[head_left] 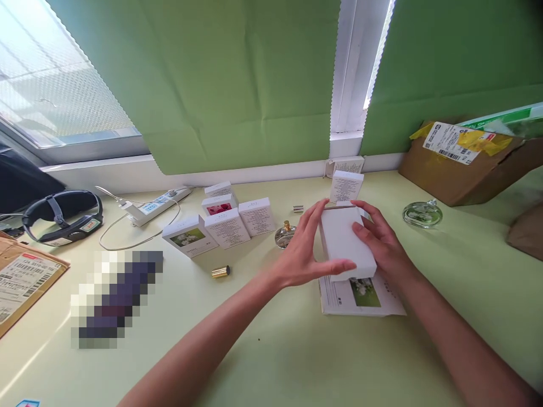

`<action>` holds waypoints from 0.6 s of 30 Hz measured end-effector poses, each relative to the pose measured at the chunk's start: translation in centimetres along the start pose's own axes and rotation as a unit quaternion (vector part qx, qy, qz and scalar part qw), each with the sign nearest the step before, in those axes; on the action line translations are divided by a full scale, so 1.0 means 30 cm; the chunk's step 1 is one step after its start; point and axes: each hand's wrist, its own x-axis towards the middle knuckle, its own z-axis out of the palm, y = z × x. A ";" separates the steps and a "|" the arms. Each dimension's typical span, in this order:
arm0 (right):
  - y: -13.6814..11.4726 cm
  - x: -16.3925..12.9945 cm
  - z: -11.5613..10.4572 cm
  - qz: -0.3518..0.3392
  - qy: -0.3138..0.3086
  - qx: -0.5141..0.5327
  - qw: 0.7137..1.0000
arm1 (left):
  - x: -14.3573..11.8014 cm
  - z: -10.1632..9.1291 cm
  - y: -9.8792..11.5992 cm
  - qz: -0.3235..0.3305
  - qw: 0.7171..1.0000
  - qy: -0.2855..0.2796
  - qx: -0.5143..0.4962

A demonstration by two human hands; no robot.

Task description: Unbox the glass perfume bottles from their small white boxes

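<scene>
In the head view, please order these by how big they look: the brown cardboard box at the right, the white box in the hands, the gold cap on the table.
1. brown cardboard box, though it is cut by the frame edge
2. white box, held between left hand and right hand; it lies nearer the camera
3. gold cap

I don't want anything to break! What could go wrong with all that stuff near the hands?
Two risks, perhaps. The left hand and right hand hold the plain white cardboard box above a flattened printed carton; if the grip slips, it may drop. The small round glass bottle with a gold top stands close to the left hand, so a sideways move might knock it.
</scene>
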 end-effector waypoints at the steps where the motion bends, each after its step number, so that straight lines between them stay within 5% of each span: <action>1: -0.002 -0.001 0.002 0.007 0.001 0.005 1.000 | 0.002 -0.017 0.006 0.011 0.999 -0.028 0.020; 5: -0.017 -0.007 0.016 0.022 0.007 0.036 0.999 | 0.008 -0.063 0.029 0.042 0.992 -0.104 0.064; 11: -0.059 -0.013 -0.004 0.047 0.006 0.039 0.998 | 0.006 -0.053 0.044 -0.035 0.997 -0.071 -0.014; 15: -0.085 -0.019 -0.045 -0.023 -0.070 -0.016 0.997 | 0.007 -0.055 0.083 -0.119 0.987 -0.058 -0.095; 18: -0.081 -0.022 -0.051 -0.096 -0.040 -0.152 0.983 | 0.007 -0.065 0.116 -0.168 0.978 -0.057 -0.110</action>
